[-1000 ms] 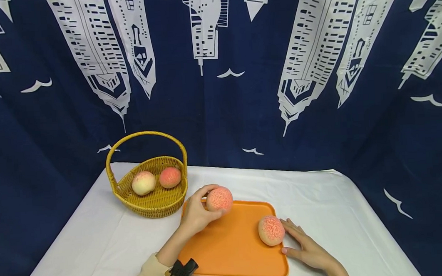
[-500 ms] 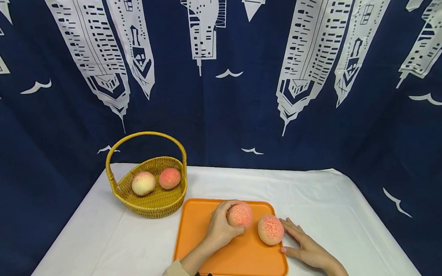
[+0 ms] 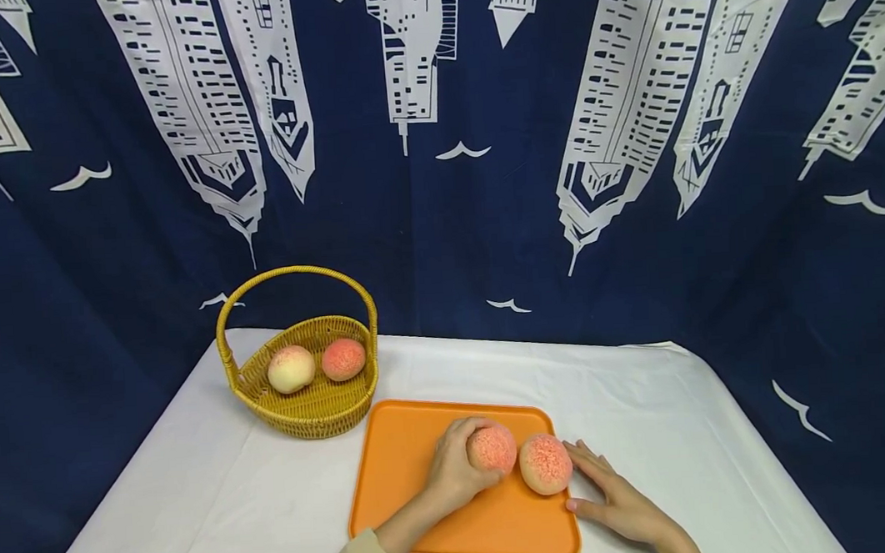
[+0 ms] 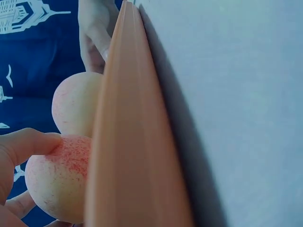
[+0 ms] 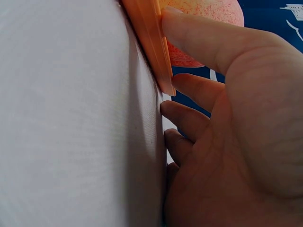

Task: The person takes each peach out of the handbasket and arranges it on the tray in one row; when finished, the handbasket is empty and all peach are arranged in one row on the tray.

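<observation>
My left hand grips a pink-and-cream peach over the orange tray, thumb on the near side and fingers behind it. In the left wrist view the gripped peach sits low, close to the tray's surface. Just right of it, a second peach rests near the tray's right edge. My right hand lies at that edge, its fingers loosely extended; in the right wrist view the thumb touches the tray rim.
A yellow wicker basket with a tall handle stands left behind the tray. Inside it lie a pale peach and a redder peach. White cloth covers the table; a navy curtain hangs behind.
My left hand has carried its peach from the tray's back left rim rightward and nearer, beside the other peach. The right hand keeps its place at the tray's right edge.
</observation>
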Demonstrator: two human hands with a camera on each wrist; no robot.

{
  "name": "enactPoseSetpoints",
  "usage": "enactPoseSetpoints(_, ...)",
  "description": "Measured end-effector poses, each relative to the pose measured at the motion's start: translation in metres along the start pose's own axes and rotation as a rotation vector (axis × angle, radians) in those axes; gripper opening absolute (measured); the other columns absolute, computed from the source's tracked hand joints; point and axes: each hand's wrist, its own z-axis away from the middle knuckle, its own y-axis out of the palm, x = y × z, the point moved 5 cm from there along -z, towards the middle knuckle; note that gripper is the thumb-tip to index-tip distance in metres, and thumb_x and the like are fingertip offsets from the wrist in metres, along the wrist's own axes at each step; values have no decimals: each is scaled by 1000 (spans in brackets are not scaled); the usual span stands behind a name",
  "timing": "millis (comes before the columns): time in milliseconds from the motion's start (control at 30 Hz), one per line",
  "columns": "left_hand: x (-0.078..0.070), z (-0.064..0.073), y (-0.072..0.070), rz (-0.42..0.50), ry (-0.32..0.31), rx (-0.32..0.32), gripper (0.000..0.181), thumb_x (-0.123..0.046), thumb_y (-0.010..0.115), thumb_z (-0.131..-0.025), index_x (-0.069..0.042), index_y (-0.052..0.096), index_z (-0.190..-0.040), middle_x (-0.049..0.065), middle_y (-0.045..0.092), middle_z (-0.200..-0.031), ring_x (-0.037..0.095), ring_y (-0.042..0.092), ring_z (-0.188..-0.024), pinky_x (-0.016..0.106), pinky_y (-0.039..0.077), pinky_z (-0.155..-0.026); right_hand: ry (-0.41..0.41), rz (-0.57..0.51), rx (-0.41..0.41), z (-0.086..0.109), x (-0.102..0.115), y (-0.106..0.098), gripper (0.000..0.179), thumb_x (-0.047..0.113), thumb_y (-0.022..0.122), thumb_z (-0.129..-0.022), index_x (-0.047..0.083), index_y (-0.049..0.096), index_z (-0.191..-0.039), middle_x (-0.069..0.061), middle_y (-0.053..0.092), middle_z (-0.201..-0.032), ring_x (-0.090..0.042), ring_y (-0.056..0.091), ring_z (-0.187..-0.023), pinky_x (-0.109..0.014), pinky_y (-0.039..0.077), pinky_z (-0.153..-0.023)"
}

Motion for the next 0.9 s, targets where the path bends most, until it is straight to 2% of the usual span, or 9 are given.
enactPoseSetpoints(133,1,1,1,-5,-9,12,61,-10,90,-62,-15,64,-117,8,60,-121,33,55,-114,55,48,-92,24,1,6,-1,0,0,68,29,72,-87,11,44,-147,-22,32,-156,29,3,-132,7,-1,-96)
enactPoseSetpoints(367,2,3,3,-24,-16,26,62,-12,91,-63,-15,63,-118,7,58,-119,33,54,-113,55,48,-92,17,1,14,-1,0,1,69,29,71,-88,10,42,-148,-23,31,-156,29,3,-132,7,-2,-98)
enactPoseSetpoints(700,3,5,7,-19,-32,38,64,-13,92,-63,-16,61,-119,5,55,-117,30,54,-111,54,49,-92,74,-20,28,1,-3,1,69,30,71,-87,14,42,-148,-18,29,-158,28,1,-131,5,-4,-96)
enactPoseSetpoints(900,4,5,6,1,-59,47,67,-13,91,-63,-14,60,-122,7,54,-119,32,52,-113,55,49,-92,40,4,16,-1,0,2,68,30,71,-87,12,44,-147,-19,32,-156,28,2,-132,7,-3,-98)
